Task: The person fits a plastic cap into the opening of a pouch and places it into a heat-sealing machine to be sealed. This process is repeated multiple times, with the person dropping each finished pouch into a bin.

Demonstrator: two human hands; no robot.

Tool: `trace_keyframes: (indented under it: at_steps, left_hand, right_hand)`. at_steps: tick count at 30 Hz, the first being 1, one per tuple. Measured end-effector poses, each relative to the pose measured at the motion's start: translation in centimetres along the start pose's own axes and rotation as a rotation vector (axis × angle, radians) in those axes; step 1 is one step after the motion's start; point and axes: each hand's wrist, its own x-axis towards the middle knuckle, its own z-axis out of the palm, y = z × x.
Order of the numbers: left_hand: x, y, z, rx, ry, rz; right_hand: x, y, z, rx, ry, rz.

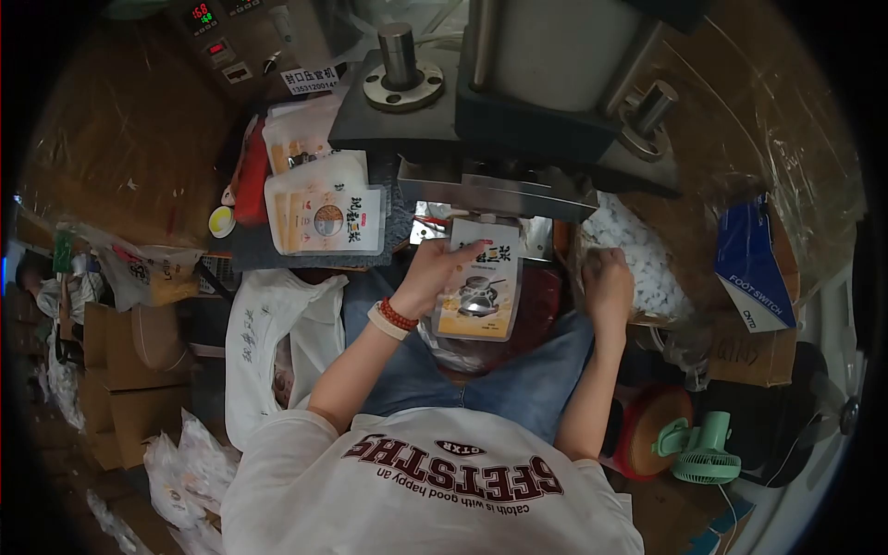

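Observation:
My left hand (431, 277), wearing a beaded bracelet and a pale band, pinches the upper left edge of a printed packaging pouch (481, 301). The pouch is white above and orange-yellow below, and hangs upright over my lap. My right hand (608, 282) has its fingers curled together at the near left edge of a heap of small white packets (638, 254). What lies in those fingers, if anything, is hidden. Just beyond the pouch is the metal jaw (499, 188) of a sealing machine.
Printed pouches (328, 217) lie stacked on a grey cloth (398, 208) to the left. The machine's steel posts (398, 60) stand ahead. On the right are a blue foot-switch box (754, 268) and a green fan (708, 453). A white bag (254, 361) hangs at left.

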Motion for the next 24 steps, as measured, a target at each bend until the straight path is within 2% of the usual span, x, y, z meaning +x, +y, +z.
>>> trace_keyframes:
  at_steps: [4, 6, 7, 9, 10, 11, 12, 13, 14, 15, 16, 18, 19, 20, 21, 22, 24]
  left_hand:
    - [-0.1, 0.2, 0.5, -0.031, 0.003, -0.01]
    - [0.2, 0.7, -0.4, 0.202, -0.01, -0.006]
    - [-0.5, 1.7, -1.2, 0.411, -0.033, 0.072]
    - [-2.8, 4.4, -1.6, 0.738, 0.255, 0.159]
    - [-2.8, 3.9, -3.7, 1.184, 0.474, 0.751]
    - [-3.4, 3.3, -5.5, 1.184, 0.489, 0.757]
    - [-4.3, 3.5, -6.6, 1.509, 0.627, 0.691]
    - [-5.3, 3.0, -7.9, 1.668, 0.7, 0.642]
    - [-6.3, 2.6, -9.1, 1.826, 0.772, 0.588]
    - [-6.7, 1.5, -10.9, 1.849, 0.602, 0.579]
    - [-7.2, 1.3, -11.5, 1.869, 0.425, 0.575]
    - [-8.0, 1.0, -11.6, 1.881, 0.401, 0.635]
    - [-8.2, 0.9, -11.6, 1.682, 0.398, 0.627]
    - [-8.4, 0.9, -11.5, 1.484, 0.393, 0.614]
    - [-8.5, 1.3, -9.8, 1.31, 0.46, 0.704]
    - [-8.7, 1.5, -8.7, 1.307, 0.45, 0.7]
    - [-9.1, 1.6, -6.6, 1.197, 0.378, 0.945]
  right_hand:
    - [-0.3, 0.5, 0.6, 0.168, -0.017, 0.044]
    - [-0.3, 0.8, 0.4, 0.156, 0.038, -0.053]
    - [-0.3, 1.6, 0.7, 0.2, 0.012, -0.031]
    - [-0.1, 1.7, 0.6, 0.243, -0.038, 0.012]
    - [-0.1, 1.5, 0.8, 0.252, -0.037, -0.008]
    - [-0.2, 1.4, 1.1, 0.287, 0.055, 0.082]
    - [-0.4, 1.5, 1.2, 0.318, 0.147, 0.176]
    - [-0.9, 1.4, 1.1, 0.317, 0.144, 0.168]
    - [-1.5, 1.1, 1.0, 0.427, 0.278, 0.117]
    - [-1.9, 0.5, 0.9, 0.54, 0.418, 0.069]
    - [-2.4, -0.8, 0.6, 0.545, 0.426, 0.069]
    - [-4.2, -4.2, -0.5, 1.016, 0.331, 0.057]
    - [-4.8, -5.9, -0.8, 1.103, 0.275, -0.005]
    - [-5.4, -7.3, -1.2, 1.069, 0.25, -0.131]
    - [-6.0, -8.4, -1.5, 1.031, 0.224, -0.256]
    - [-6.5, -9.0, -1.1, 0.985, 0.233, -0.355]
    - [-6.4, -10.6, -2.3, 0.717, 0.221, -0.628]
